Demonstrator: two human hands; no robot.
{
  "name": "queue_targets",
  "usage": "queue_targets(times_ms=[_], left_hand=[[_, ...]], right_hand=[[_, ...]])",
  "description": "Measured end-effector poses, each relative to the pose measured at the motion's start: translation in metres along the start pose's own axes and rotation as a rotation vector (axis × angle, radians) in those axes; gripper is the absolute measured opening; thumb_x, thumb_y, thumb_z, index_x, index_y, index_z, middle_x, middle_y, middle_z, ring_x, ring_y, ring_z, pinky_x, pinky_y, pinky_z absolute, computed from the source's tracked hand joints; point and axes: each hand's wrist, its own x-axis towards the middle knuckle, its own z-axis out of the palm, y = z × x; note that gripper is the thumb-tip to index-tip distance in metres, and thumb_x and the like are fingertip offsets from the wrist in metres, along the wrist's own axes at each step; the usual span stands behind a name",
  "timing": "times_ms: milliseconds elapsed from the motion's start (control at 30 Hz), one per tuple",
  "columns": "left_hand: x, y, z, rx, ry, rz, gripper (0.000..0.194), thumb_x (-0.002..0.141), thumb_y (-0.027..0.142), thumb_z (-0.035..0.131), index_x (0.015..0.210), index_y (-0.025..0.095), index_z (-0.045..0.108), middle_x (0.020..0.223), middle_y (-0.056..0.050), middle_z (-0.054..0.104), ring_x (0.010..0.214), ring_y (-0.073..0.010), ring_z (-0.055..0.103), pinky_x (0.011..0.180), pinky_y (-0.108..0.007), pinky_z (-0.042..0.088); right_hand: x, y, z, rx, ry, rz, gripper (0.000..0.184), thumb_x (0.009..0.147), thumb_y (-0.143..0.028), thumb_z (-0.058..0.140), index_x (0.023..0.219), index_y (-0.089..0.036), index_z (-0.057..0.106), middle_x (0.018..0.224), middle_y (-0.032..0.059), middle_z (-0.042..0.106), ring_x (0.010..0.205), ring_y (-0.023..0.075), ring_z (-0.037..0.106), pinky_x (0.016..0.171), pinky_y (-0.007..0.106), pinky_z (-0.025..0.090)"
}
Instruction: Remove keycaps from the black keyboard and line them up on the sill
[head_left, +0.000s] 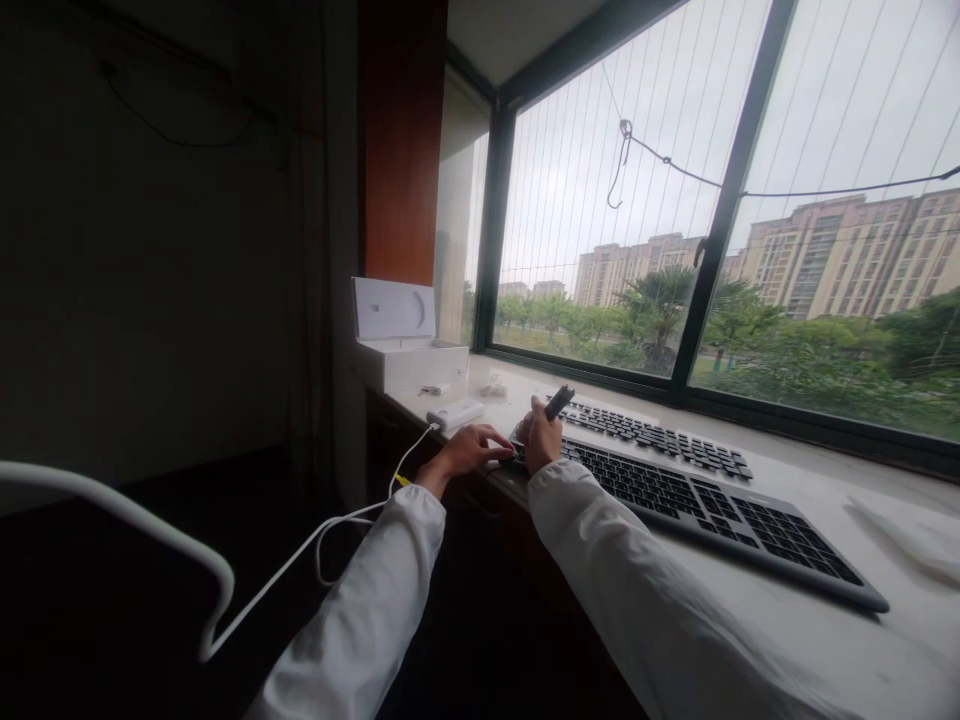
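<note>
A long dark keyboard (720,510) lies along the white sill, its left end close to both hands. My right hand (541,438) is closed around a slim black handheld tool (559,402), whose upper end sticks out above the fist. The tool's lower end and its exact kind are hidden. Beside it, my left hand (469,450) reaches to the keyboard's left corner with fingers stretched and somewhat apart, the tips touching there. Behind the keyboard runs a second set of black keys (660,433).
An open white box (412,367) stands at the sill's far left end. Near it lie a white device (454,413) with a white cable (281,560) hanging off the edge, and small crumpled clear plastic (493,386). Clear wrapping (904,535) lies at right. Windows border the sill.
</note>
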Motion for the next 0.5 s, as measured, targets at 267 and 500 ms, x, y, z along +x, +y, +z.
queue_targets(times_ms=[267,500], left_hand=[[0.0008,0.0009,-0.0004,-0.03,-0.008,-0.005,0.035,0.074,0.045,0.064,0.094,0.017,0.071,0.098,-0.006,0.065,0.081,-0.0138,0.057,0.07,-0.023,0.041],[0.0023,-0.0019,0.0008,-0.053,-0.018,-0.022,0.034,0.074,0.045,0.064,0.093,0.017,0.07,0.1,-0.006,0.066,0.083,-0.0146,0.058,0.073,-0.022,0.043]], right_hand=[[0.0044,0.0035,-0.0019,0.021,0.126,0.015,0.037,0.078,-0.048,0.053,0.058,-0.023,0.034,0.04,-0.0082,0.031,0.031,0.0078,0.03,0.031,0.024,0.026],[0.0066,0.0057,-0.001,0.023,0.117,0.097,0.036,0.077,-0.043,0.054,0.059,-0.024,0.029,0.04,-0.0091,0.029,0.031,0.0069,0.028,0.03,0.022,0.025]])
